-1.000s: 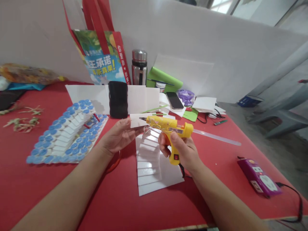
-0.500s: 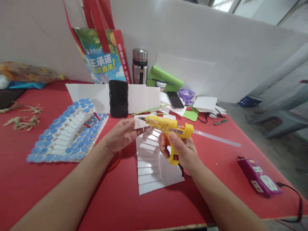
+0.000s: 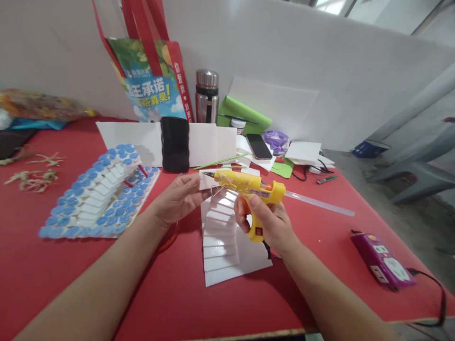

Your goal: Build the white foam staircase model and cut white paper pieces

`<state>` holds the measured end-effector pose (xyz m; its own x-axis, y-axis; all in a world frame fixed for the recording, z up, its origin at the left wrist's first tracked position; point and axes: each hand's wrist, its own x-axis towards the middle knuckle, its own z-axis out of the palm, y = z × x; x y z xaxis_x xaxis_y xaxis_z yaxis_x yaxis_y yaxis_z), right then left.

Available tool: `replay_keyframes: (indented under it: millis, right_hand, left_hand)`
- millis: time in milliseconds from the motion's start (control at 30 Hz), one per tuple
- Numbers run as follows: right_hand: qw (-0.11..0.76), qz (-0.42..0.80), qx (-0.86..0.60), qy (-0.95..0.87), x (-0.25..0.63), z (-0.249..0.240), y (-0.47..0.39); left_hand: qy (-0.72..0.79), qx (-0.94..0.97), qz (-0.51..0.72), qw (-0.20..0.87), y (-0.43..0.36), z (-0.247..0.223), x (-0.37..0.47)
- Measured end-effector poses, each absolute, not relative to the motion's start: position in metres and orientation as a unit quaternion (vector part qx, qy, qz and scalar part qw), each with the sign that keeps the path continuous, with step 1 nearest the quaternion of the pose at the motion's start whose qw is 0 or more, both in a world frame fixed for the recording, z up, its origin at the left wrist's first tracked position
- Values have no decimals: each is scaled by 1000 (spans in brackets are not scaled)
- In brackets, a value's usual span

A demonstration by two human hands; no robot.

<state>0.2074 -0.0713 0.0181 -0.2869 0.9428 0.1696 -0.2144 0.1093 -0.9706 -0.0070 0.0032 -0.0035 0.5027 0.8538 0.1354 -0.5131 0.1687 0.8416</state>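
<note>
My right hand (image 3: pixel 265 220) is wrapped round the handle of a yellow hot glue gun (image 3: pixel 238 182), a clear glue stick (image 3: pixel 320 203) poking out of its back. Between the fingers of my left hand (image 3: pixel 181 199) is a small white foam board piece (image 3: pixel 206 181). The gun's dark nozzle lies over this piece; whether they touch I cannot tell. Below the gun, a white model staircase (image 3: pixel 220 241) of overlapping steps rests on a white base. Left of my left arm stands another model staircase (image 3: pixel 95 199) edged with blue rosettes.
A black phone-like object (image 3: pixel 175 145) leans against white boards at the back. Behind are a steel flask (image 3: pixel 206 97) and a printed bag (image 3: pixel 151 83). A purple power strip (image 3: pixel 384 260) lies right. Red-handled tool (image 3: pixel 168 242) sits partly under my left wrist.
Almost nothing differs. The view has shifted very slightly, and both hands keep the same hold on the glue gun and the white piece.
</note>
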Motion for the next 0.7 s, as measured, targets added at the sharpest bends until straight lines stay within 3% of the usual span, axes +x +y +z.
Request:
replay_keyframes:
  millis: [700]
  right_hand:
    - [514,578,-348,-529,206,17,-66]
  left_hand:
    - [214,434,477,733,4,-3,-9]
